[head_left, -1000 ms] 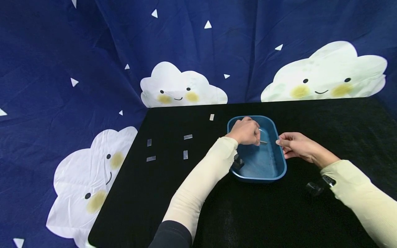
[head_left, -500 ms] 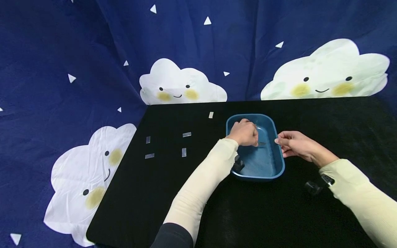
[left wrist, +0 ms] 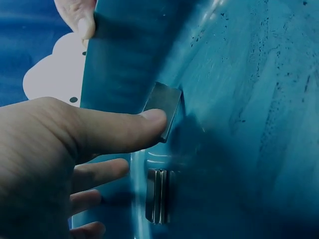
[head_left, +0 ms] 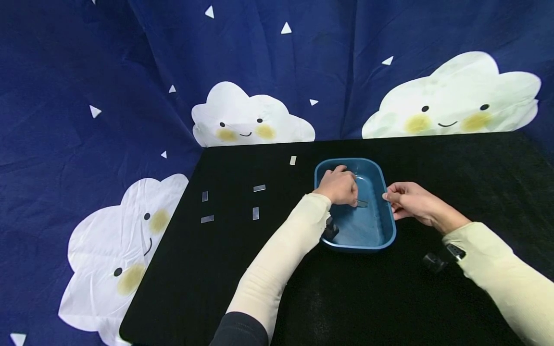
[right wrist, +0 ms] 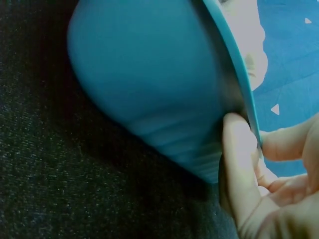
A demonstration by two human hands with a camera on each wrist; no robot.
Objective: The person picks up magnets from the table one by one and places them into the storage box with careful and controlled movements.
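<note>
A blue plastic basin [head_left: 381,242] stands on the black table. My left hand [head_left: 339,186] reaches down into it from the left. In the left wrist view its thumb lies on a small flat rectangular metal piece [left wrist: 162,102], with the index finger hidden behind; the other fingers are spread loosely below. Close by, against the basin's corner, is a little stack of similar metal pieces [left wrist: 157,196]. My right hand [head_left: 413,202] pinches the basin's right rim between thumb and fingers, as the right wrist view [right wrist: 249,159] also shows.
Left of the basin, several small shiny rectangular pieces [head_left: 259,188] lie apart on the black tabletop [head_left: 207,269]. A pale beige piece [head_left: 293,160] lies near the back edge. A blue curtain with white clouds [head_left: 251,115] hangs behind.
My left hand has shifted slightly toward me and lower within the basin, the metal piece moving along with it. The right hand keeps its hold on the rim. The head view has tilted a little.
</note>
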